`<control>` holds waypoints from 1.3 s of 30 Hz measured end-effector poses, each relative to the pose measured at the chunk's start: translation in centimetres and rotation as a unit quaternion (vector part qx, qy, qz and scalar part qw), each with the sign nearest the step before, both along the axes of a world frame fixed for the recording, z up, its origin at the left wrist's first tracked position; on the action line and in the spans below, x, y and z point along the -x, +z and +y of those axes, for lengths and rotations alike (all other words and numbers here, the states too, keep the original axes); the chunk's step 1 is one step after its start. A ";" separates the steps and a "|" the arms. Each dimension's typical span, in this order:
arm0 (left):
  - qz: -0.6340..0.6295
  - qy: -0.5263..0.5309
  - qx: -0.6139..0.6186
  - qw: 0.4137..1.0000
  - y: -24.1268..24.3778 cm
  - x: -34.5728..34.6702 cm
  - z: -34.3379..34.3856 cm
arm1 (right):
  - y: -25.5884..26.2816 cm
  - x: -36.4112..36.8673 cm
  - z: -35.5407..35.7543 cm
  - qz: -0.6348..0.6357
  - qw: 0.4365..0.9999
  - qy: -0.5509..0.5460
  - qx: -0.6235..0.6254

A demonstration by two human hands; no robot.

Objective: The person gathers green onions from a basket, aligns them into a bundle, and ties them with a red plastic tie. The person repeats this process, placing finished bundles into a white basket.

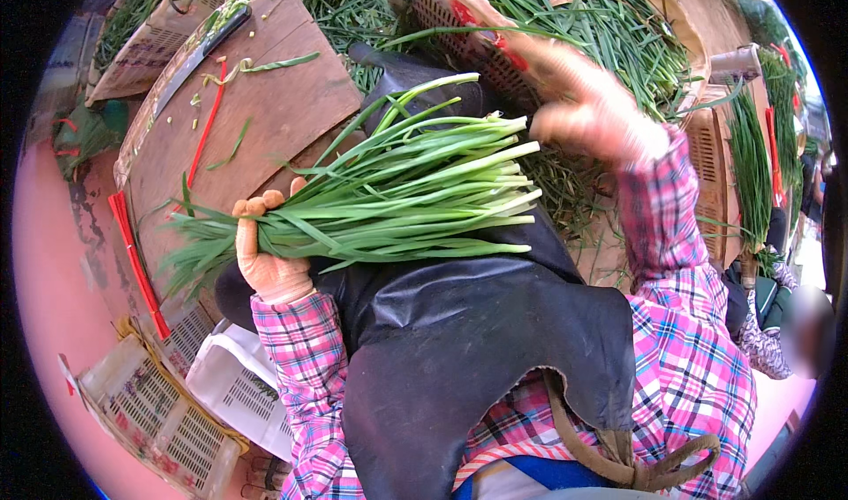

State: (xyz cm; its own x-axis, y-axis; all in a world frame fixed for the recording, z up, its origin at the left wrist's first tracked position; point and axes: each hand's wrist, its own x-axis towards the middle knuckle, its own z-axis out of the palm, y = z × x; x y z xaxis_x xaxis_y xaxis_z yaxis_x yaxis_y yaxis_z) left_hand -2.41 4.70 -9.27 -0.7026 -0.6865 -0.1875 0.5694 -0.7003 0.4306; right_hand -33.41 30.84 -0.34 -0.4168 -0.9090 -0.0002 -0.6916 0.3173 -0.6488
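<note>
My left hand grips a bunch of garlic chives around its leafy end, above my lap. Their pale cut stems point right and spread apart, while the leaf tips trail left over a wooden board. Under the bunch lies the black apron on my lap. Motion blurs my right hand, which is raised beside the near rim of a plastic basket heaped with loose chives. A long single leaf passes by its fingertips; whether the fingers hold it cannot be told.
On the wooden board lie a long knife, a red tie strip and leaf scraps. A bundle of red ties hangs by its left edge. Crates stand lower left. Tied chives and another person are at right.
</note>
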 end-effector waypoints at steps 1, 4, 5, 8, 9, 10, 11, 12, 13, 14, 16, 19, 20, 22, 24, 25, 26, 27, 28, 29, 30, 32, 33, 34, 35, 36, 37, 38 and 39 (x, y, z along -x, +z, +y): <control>0.004 -0.019 0.003 1.000 0.1 0.1 -0.1 | 0.4 -2.4 -0.5 -0.136 0.991 0.021 0.002; 0.050 -0.085 0.013 0.995 1.7 0.0 -0.1 | -1.8 -2.5 -2.9 -0.012 0.995 0.090 0.029; 0.057 -0.115 0.027 0.991 1.9 -0.7 -0.5 | -1.7 -1.2 -3.8 -0.068 0.993 0.066 0.074; 0.006 -0.127 0.133 0.983 3.6 -0.9 0.5 | -2.7 0.6 -7.0 -0.270 0.962 -0.040 0.008; -0.019 -0.109 0.115 0.987 3.3 -1.0 0.7 | -3.7 0.6 -7.7 -0.364 0.929 -0.068 -0.006; -0.038 -0.097 0.125 0.987 2.9 -1.0 0.7 | -4.3 0.5 -7.8 -0.392 0.917 -0.073 0.024; -0.056 -0.085 0.134 0.986 2.6 -0.9 0.8 | -4.5 0.5 -7.6 -0.390 0.916 -0.092 0.032; -0.054 -0.061 0.084 0.993 2.4 -0.9 1.4 | -4.2 0.1 -7.4 -0.390 0.913 -0.112 0.035; -0.066 -0.053 0.079 0.993 2.4 -0.8 1.9 | -4.1 -0.1 -7.1 -0.389 0.911 -0.133 0.038; -0.077 -0.046 0.075 0.993 2.5 -0.8 2.3 | -5.0 0.1 -6.8 -0.410 0.895 -0.160 0.076; -0.083 -0.037 0.055 0.994 2.5 -0.8 2.6 | -5.4 0.4 -6.0 -0.383 0.879 -0.253 0.129; -0.065 -0.053 -0.024 0.996 1.8 -1.5 2.3 | -4.2 0.7 -2.9 -0.275 0.860 -0.336 0.266; -0.039 -0.055 -0.035 0.997 1.3 -1.8 2.3 | -3.4 0.3 -2.0 -0.221 0.885 -0.302 0.276; -0.041 -0.061 -0.055 0.996 1.0 -1.9 2.2 | -2.5 0.1 -0.5 -0.090 0.955 -0.136 0.246; -0.047 -0.059 -0.068 0.995 0.8 -1.9 2.2 | -1.7 0.1 -0.5 0.050 0.978 0.033 0.202; -0.051 -0.054 -0.070 0.995 0.8 -1.8 2.2 | -1.4 -0.3 -0.9 0.054 0.974 0.065 0.211; -0.056 -0.049 -0.073 0.995 0.8 -1.7 2.2 | -1.1 -0.4 -1.2 0.068 0.969 0.069 0.228; -0.060 -0.044 -0.078 0.994 0.8 -1.9 2.3 | -0.9 -0.6 -1.6 0.080 0.963 0.076 0.246; -0.066 -0.041 -0.082 0.994 0.9 -1.9 2.2 | -0.1 -0.6 -2.0 0.094 0.967 0.107 0.211; -0.071 -0.037 -0.086 0.993 1.0 -2.0 2.1 | 1.0 -0.6 -2.4 0.107 0.969 0.138 0.176; -0.067 -0.032 -0.088 0.993 0.8 -1.9 2.2 | 1.6 -0.6 -2.5 0.122 0.969 0.166 0.140; -0.069 -0.030 -0.093 0.993 0.8 -2.0 2.0 | 0.0 -0.7 -3.0 0.156 0.976 0.151 0.018; -0.069 -0.029 -0.097 0.992 0.6 -2.0 2.0 | -0.5 -0.9 -3.3 0.166 0.973 0.155 -0.036; -0.063 -0.036 -0.099 0.992 0.7 -1.8 2.0 | -0.8 -1.1 -3.7 0.145 0.973 0.155 -0.085; -0.061 -0.035 -0.092 0.993 0.8 -1.6 2.1 | -1.0 -1.4 -3.9 0.122 0.973 0.169 -0.096; -0.060 -0.034 -0.085 0.994 1.0 -1.4 2.1 | -1.6 -1.6 -4.2 0.122 0.977 0.170 -0.047; -0.060 -0.032 -0.077 0.995 1.2 -1.3 2.2 | -2.1 -1.8 -4.4 0.121 0.978 0.171 0.002; -0.125 -0.003 -0.069 0.990 1.3 -1.3 2.2 | -2.3 -2.1 -4.8 0.130 0.973 0.190 0.018; -0.123 -0.002 -0.065 0.990 1.5 -1.2 2.2 | -2.4 -2.4 -5.2 0.139 0.967 0.210 0.034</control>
